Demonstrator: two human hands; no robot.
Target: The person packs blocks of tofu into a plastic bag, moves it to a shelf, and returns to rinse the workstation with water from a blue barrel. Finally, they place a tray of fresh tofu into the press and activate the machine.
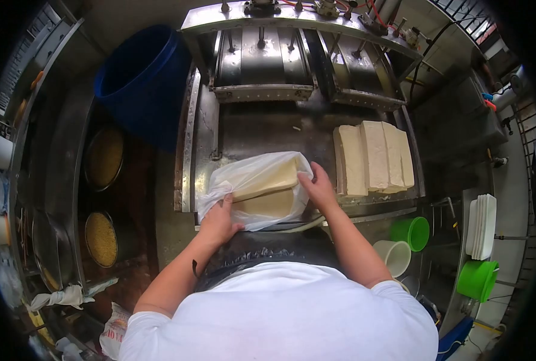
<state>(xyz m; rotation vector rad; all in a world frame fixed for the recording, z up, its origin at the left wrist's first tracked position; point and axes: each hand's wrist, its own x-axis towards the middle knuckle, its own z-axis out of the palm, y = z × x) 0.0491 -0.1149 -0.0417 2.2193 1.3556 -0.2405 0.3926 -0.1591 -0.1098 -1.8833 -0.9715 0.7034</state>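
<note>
A thin whitish plastic bag (pixel 219 178) lies at the near edge of the metal table, its open side spread around two pale slabs that look like tofu (pixel 265 182). At the bag's left end, my left hand (pixel 221 221) is closed on the plastic, close to the slabs. My right hand (pixel 318 185) grips the bag's right edge, fingers bent over it beside the slab ends. Farther right, several thick cream-coloured blocks (pixel 373 157) of the same look stand side by side on the table, apart from my hands.
Behind the metal table (pixel 268 129) stands a steel press (pixel 262 66) with perforated trays. A blue barrel (pixel 138 72) is at the left, near pots of yellowish contents (pixel 102 239). Green (pixel 410 233) and white buckets (pixel 392 257) sit at the right, below stacked white trays (pixel 480 227).
</note>
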